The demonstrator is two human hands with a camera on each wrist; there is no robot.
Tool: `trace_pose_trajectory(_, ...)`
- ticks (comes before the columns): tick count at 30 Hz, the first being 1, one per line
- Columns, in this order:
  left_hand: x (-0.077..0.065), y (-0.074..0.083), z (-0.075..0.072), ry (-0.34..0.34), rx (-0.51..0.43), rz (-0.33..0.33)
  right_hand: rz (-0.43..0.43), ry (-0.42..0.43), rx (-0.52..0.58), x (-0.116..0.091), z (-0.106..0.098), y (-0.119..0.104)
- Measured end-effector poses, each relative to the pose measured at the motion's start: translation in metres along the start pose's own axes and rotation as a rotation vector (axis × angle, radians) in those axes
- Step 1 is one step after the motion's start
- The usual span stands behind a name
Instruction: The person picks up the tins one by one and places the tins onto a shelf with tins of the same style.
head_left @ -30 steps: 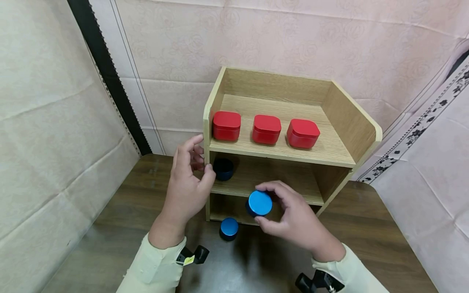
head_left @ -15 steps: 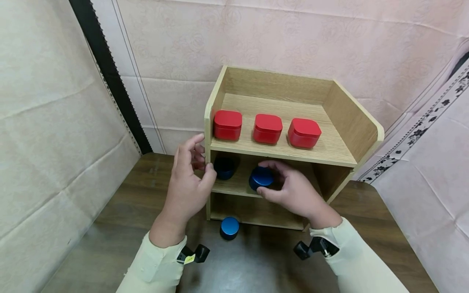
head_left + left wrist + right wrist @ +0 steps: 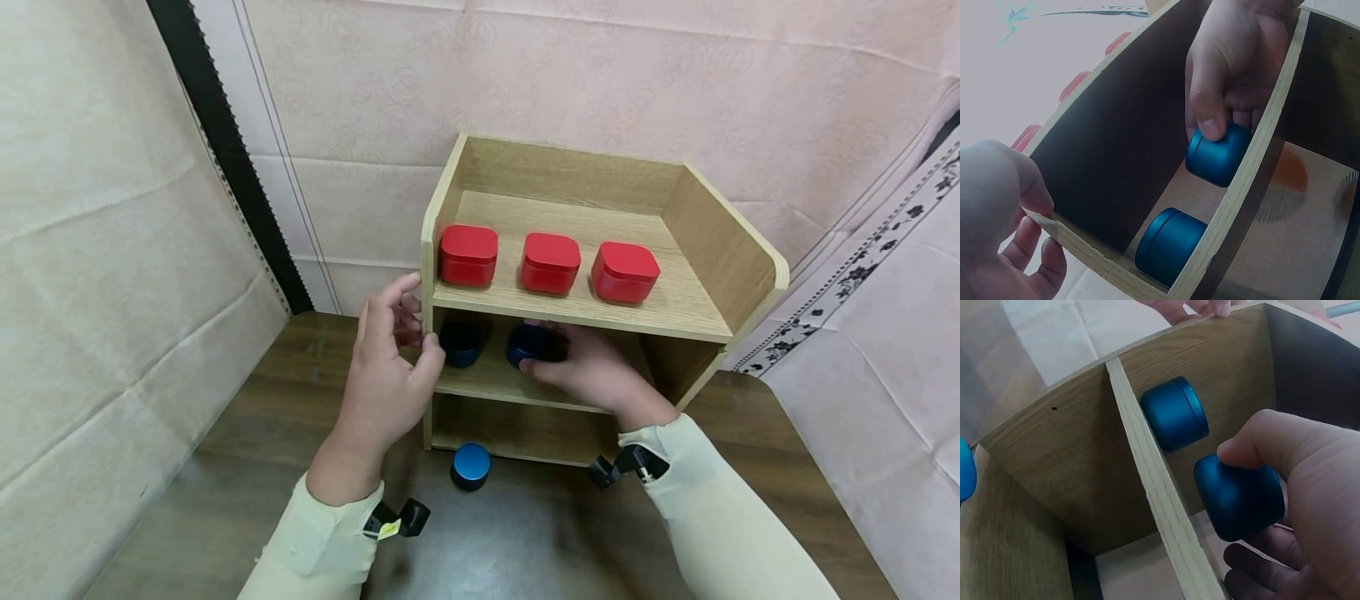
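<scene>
1. Fingers of the right hand (image 3: 588,371) are bent around one held blue tin (image 3: 528,347), with the thumb on one side and other fingers on the opposite side. Fingers of the left hand (image 3: 386,375) are bent at the edge of the wooden shelf (image 3: 600,314), holding it by its left side panel (image 3: 428,267).
2. One brown table (image 3: 510,542) is under everything.
3. One shelf stands on this table. It has three levels, one above another.
4. Three red boxes are on the top level, in one row near the front: the left red box (image 3: 468,257), the central red box (image 3: 550,264) and the right red box (image 3: 625,273). They do not touch each other.
5. Three blue tins are counted. Middle level contains two: the held one, and a second tin (image 3: 461,345) near the left panel. Whether the held tin touches the board, I cannot tell. A third tin (image 3: 471,467) stands upright on the table, before the shelf.
</scene>
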State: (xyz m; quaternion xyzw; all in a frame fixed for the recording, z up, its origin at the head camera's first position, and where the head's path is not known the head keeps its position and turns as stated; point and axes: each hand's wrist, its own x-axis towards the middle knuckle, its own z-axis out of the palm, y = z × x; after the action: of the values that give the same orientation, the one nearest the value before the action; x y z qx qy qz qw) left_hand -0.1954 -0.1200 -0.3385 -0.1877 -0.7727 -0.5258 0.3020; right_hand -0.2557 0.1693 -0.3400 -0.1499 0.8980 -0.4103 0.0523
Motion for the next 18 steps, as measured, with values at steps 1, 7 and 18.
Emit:
trace_pose_trajectory(1, 0.0001, 0.0000, 0.0001, 0.000, 0.000, 0.000, 0.004, -0.003, 0.003, 0.0010, 0.0001, 0.0007)
trace_pose_trajectory(7, 0.0003, 0.0003, 0.0002, 0.001, 0.004, 0.000, 0.024, -0.008, 0.001, 0.0047, 0.0019, 0.0019)
trace_pose_trajectory(18, -0.0003, -0.0008, 0.0001, 0.004, 0.005, 0.003, -0.014, 0.005, -0.020, 0.0044, 0.0059, 0.0000)
